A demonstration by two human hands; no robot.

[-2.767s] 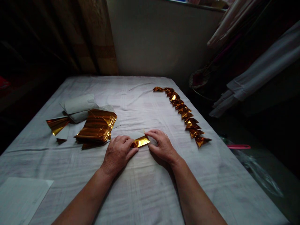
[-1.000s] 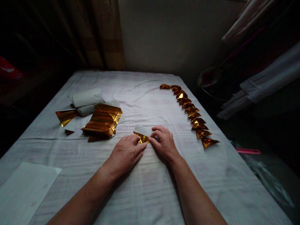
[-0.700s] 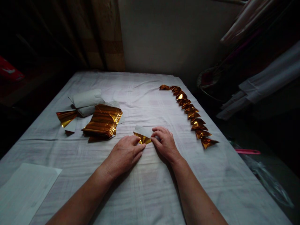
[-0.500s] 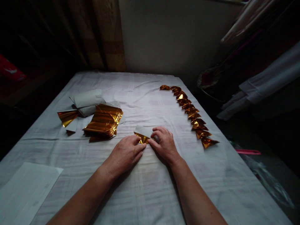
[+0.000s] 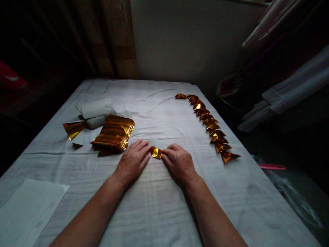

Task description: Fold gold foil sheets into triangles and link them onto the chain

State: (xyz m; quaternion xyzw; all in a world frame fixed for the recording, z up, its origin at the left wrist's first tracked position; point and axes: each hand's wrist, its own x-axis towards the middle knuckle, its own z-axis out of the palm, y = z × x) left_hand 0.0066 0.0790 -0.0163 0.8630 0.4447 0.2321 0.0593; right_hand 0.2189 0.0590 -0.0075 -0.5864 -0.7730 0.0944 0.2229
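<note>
A table (image 5: 159, 206) covered with a white cloth fills the view. On its left near corner lies a white sheet (image 5: 28, 209). Farther along the table's left side sits a stack of gold foil sheets (image 5: 113, 132), with rolled white paper (image 5: 94, 111) and a loose gold piece (image 5: 73, 128) just beyond and left of it. Along the table's right edge runs a row of folded gold pieces (image 5: 209, 125), overlapping one another. At the table's middle, right of the stack, the left hand (image 5: 132, 161) lies flat, fingers together and stretched out, pressing on a small gold foil piece (image 5: 156, 152). The right hand (image 5: 180, 163) touches the same piece from the other side, fingers curled and close together, its tips pinching the foil's edge. A white flap of the piece shows just beyond the fingertips.
</note>
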